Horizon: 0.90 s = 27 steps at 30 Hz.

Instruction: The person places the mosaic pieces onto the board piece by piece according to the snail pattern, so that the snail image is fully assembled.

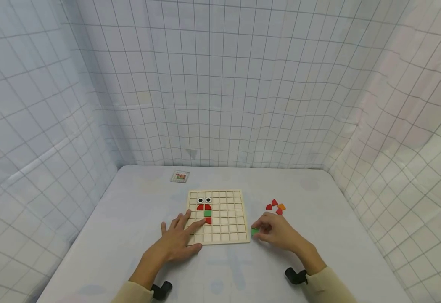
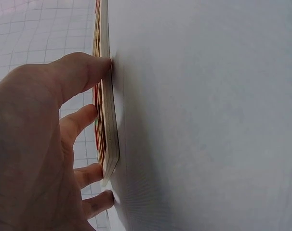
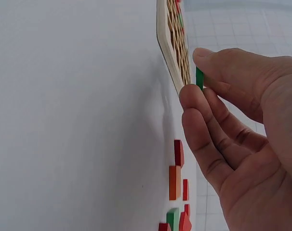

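A pale wooden grid board (image 1: 225,233) lies on the table, holding two eye tiles (image 1: 200,200), red quarter-round tiles (image 1: 200,207) and a green square tile (image 1: 207,213). My left hand (image 1: 175,242) rests over the board's left side, fingers spread. Its index fingertip touches a lower red tile (image 1: 209,221), while the thumb (image 2: 86,72) lies at the near edge. Just off the board's right edge, my right hand (image 1: 277,231) pinches a green tile (image 3: 199,78) between thumb and fingers. Part of that tile is hidden by the fingertips.
Right of the board lie several loose red tiles (image 1: 268,207) and an orange one (image 1: 281,207); the right wrist view also shows a loose green tile (image 3: 173,219). A small picture card (image 1: 180,176) lies behind the board. Grid-lined white sheets (image 1: 212,105) enclose the table.
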Each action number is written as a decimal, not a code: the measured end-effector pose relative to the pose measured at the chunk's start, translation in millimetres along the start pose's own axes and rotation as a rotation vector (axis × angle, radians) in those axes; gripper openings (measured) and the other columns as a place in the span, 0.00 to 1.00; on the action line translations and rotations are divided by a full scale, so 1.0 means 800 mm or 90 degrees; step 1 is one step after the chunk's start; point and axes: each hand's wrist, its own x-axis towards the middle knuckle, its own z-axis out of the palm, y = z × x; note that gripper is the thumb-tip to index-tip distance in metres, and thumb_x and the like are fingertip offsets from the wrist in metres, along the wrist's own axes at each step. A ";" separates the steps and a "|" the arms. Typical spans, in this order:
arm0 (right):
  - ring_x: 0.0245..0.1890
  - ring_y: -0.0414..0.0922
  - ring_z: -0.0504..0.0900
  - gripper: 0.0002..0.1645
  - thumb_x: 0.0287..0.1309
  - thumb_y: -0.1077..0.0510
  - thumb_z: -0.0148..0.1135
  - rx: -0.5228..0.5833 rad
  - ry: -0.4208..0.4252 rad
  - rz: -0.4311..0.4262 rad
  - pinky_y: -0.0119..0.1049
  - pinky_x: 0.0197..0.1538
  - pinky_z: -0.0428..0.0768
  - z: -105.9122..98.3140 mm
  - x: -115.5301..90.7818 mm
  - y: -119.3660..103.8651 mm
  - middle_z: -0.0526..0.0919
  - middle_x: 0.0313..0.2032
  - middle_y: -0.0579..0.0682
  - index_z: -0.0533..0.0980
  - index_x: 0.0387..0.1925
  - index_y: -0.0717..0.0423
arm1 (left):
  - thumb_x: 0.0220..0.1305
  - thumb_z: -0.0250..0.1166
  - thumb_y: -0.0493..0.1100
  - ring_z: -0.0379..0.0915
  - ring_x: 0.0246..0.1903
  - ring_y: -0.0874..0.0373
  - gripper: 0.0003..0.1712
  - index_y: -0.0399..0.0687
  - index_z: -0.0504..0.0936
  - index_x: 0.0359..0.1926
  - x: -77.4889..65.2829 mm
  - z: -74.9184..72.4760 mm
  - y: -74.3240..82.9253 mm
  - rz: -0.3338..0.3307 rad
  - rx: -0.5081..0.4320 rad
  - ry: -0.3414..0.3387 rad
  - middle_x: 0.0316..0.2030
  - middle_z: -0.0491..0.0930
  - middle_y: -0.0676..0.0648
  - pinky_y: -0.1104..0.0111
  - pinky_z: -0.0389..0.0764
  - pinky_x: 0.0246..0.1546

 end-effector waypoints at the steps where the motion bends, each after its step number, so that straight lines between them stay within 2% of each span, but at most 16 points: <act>1: 0.40 0.30 0.85 0.12 0.68 0.63 0.85 0.005 -0.002 0.001 0.29 0.47 0.89 0.001 0.003 -0.002 0.92 0.46 0.49 0.92 0.50 0.56 | 0.76 0.74 0.63 0.54 0.90 0.22 0.45 0.66 0.73 0.88 0.000 0.000 0.000 0.000 -0.001 0.001 0.93 0.55 0.32 0.08 0.49 0.78; 10: 0.43 0.31 0.90 0.13 0.69 0.61 0.85 0.001 -0.007 0.001 0.31 0.50 0.91 0.013 0.029 -0.018 0.92 0.48 0.47 0.92 0.52 0.55 | 0.76 0.74 0.63 0.54 0.90 0.22 0.45 0.66 0.73 0.88 0.002 0.000 -0.003 0.001 -0.007 0.003 0.93 0.55 0.33 0.07 0.49 0.77; 15: 0.43 0.34 0.90 0.13 0.69 0.62 0.84 0.009 -0.016 -0.008 0.31 0.50 0.91 0.021 0.044 -0.022 0.91 0.49 0.50 0.92 0.53 0.57 | 0.77 0.73 0.64 0.54 0.90 0.23 0.45 0.66 0.72 0.89 0.003 0.001 -0.004 0.000 -0.002 -0.003 0.94 0.54 0.32 0.08 0.48 0.78; 21: 0.43 0.33 0.89 0.14 0.71 0.60 0.84 -0.005 -0.028 -0.010 0.30 0.51 0.90 0.030 0.063 -0.033 0.90 0.49 0.48 0.92 0.55 0.55 | 0.77 0.73 0.65 0.53 0.90 0.23 0.46 0.66 0.71 0.89 0.004 0.002 -0.005 -0.002 0.002 -0.004 0.94 0.54 0.32 0.08 0.49 0.78; 27: 0.42 0.34 0.88 0.12 0.72 0.63 0.81 -0.012 -0.035 -0.017 0.29 0.50 0.90 0.042 0.083 -0.046 0.90 0.49 0.50 0.91 0.55 0.56 | 0.76 0.73 0.65 0.54 0.90 0.23 0.46 0.67 0.71 0.89 0.006 0.003 -0.006 -0.006 0.001 -0.005 0.94 0.54 0.32 0.08 0.49 0.78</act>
